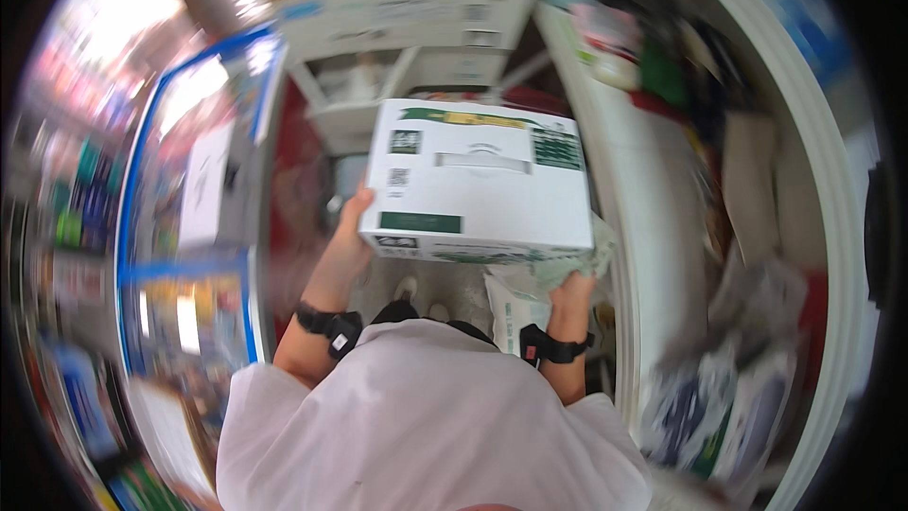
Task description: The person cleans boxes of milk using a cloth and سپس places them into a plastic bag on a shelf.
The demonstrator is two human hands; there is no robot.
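I hold a white cardboard carton (482,191) with green printing in front of me, its top facing up and a slotted handle (483,162) across the middle. My left hand (353,218) grips the carton's left side, thumb at the top edge and the other fingers hidden. At the near right corner, my right hand (573,285) supports the carton; its fingers are mostly hidden. A crumpled pale green cloth or thin bag (589,255) is bunched around that hand. Below the carton, a white package (520,305) with green writing shows near my right forearm.
A blue-framed glass display case (184,271) stands on my left, a white box (206,184) on it. To the right runs a long white counter or shelf (638,184), with plastic-wrapped goods (688,404) beyond its edge. White drawers or cabinets (404,21) stand ahead.
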